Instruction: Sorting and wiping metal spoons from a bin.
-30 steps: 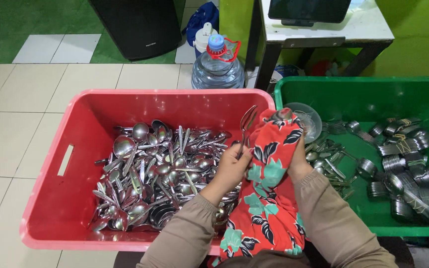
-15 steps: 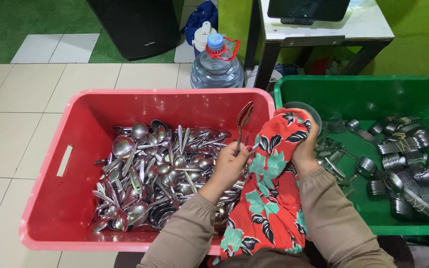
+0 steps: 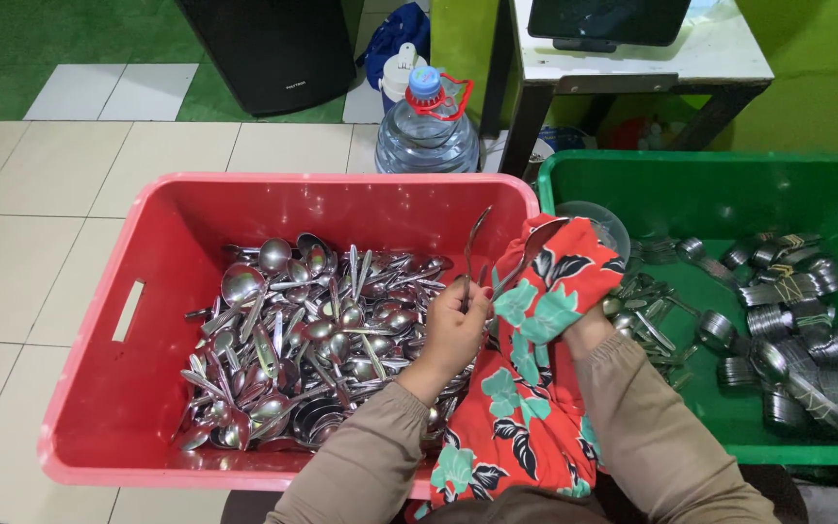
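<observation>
**Spoon upright between the hands**

While my left hand (image 3: 453,330) pinches a spoon (image 3: 472,254) by its handle, long axis near vertical, bowl up, my right hand (image 3: 584,325) lies just right, wrapped in the cloth (image 3: 535,320); its grip is hidden. Below: red crate (image 3: 147,291) of cutlery, green crate (image 3: 729,194), tiled floor (image 3: 50,194).

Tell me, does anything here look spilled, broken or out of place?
Nothing stands out. The loose steel spoons lie jumbled, but all inside the red plastic crate; bundled spoons sit in the green plastic crate. The left hand holds a spoon beside the red flowered cloth that hides the right hand.
</observation>
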